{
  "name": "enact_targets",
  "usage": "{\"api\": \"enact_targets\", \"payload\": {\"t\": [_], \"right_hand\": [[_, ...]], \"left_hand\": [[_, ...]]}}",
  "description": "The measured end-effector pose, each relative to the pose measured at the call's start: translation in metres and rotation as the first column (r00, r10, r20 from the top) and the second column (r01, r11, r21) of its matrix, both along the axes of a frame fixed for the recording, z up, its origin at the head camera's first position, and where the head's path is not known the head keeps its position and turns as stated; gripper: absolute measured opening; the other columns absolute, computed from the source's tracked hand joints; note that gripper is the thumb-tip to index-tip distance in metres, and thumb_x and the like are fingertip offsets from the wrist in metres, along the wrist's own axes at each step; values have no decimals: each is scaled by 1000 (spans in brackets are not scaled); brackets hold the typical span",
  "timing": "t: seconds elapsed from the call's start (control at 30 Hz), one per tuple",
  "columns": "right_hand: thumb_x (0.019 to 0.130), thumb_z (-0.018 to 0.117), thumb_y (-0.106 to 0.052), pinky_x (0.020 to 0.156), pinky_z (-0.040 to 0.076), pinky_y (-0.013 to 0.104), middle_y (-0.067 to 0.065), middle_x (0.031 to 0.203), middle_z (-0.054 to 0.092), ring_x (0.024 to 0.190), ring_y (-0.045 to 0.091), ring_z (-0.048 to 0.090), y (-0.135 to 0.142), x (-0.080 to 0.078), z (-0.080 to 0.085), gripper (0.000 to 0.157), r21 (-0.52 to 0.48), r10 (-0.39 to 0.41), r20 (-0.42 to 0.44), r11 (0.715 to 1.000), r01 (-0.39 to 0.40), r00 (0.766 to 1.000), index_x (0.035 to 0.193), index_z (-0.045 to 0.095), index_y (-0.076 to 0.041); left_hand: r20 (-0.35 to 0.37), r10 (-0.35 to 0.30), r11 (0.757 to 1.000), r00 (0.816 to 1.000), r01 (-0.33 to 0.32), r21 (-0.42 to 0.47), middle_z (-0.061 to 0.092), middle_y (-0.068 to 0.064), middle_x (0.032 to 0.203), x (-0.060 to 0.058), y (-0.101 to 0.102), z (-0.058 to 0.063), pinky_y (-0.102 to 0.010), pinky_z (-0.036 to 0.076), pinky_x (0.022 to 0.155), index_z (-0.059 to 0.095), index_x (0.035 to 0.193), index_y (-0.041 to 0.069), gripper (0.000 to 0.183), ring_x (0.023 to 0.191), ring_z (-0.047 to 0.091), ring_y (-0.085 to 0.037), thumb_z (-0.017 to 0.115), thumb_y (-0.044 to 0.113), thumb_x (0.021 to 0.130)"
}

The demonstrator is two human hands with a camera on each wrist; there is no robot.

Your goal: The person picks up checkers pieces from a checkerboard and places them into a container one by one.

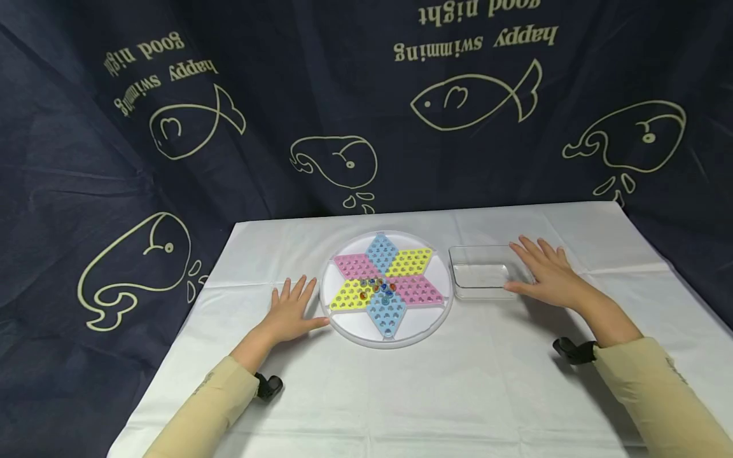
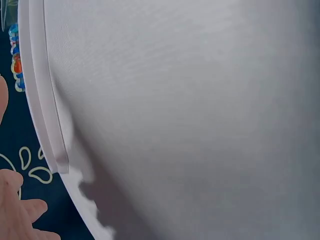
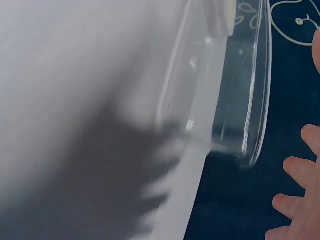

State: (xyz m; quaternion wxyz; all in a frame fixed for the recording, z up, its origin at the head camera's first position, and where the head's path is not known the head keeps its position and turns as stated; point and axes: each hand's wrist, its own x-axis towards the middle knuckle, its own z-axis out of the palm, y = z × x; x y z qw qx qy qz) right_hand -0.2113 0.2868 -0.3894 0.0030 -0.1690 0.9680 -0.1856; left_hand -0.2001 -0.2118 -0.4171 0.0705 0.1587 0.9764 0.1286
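A round white Chinese checkers board with a pink, yellow and blue star lies mid-table. Several glass marbles cluster near the star's centre; in the left wrist view, marbles peek over the board's rim. Fingers spread, my left hand is at the board's left side, its thumb close to the rim. To the board's right stands a clear rectangular container. My right hand, fingers also spread, hovers by the container's right end. Neither hand holds anything. Whether the right fingertips touch the container, I cannot tell.
A white cloth covers the table. Behind it hangs a dark blue curtain printed with fish, whales and lettering. Black wrist straps with small devices sit below both hands.
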Motion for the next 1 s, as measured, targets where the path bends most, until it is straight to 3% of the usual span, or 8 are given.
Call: {"api": "enact_targets", "payload": {"t": [0.17, 0.43, 0.77, 1.0], "right_hand": [[82, 60, -49, 102, -7, 67, 25, 150, 8, 133, 51, -1, -14, -6, 3, 88, -24, 35, 13, 999, -35, 999, 145, 18, -3], [82, 63, -43, 106, -2, 63, 25, 148, 13, 134, 50, 5, -40, -16, 6, 84, -114, 103, -8, 988, -104, 995, 143, 23, -1], [82, 65, -41, 106, 15, 61, 22, 147, 25, 134, 42, 17, -75, -28, 5, 80, -164, 176, -25, 970, -178, 984, 142, 28, -2], [83, 64, -40, 106, 22, 58, 20, 144, 32, 133, 39, 25, -106, -31, 11, 75, -240, 190, 7, 953, -183, 982, 140, 32, -3]], "left_hand": [[17, -14, 1000, 1000, 14, 10, 14, -22, 150, -4, 6, -2, -65, 0, 105, 16, 147, 7, 93, 135, 3, -48, 58, 57, 80], [-6, -49, 999, 999, 49, 23, 33, -21, 141, -12, 12, -5, -60, 14, 107, 26, 143, 2, 89, 131, 25, -41, 62, 54, 79], [64, -37, 995, 997, 31, 97, 35, -23, 137, -22, 11, -4, -52, 30, 104, 30, 140, -1, 91, 123, 33, -39, 69, 49, 75], [135, -29, 982, 990, 3, 188, 33, -24, 138, -31, 5, -8, -53, 29, 104, 25, 142, -1, 98, 125, 31, -38, 74, 45, 71]]}}
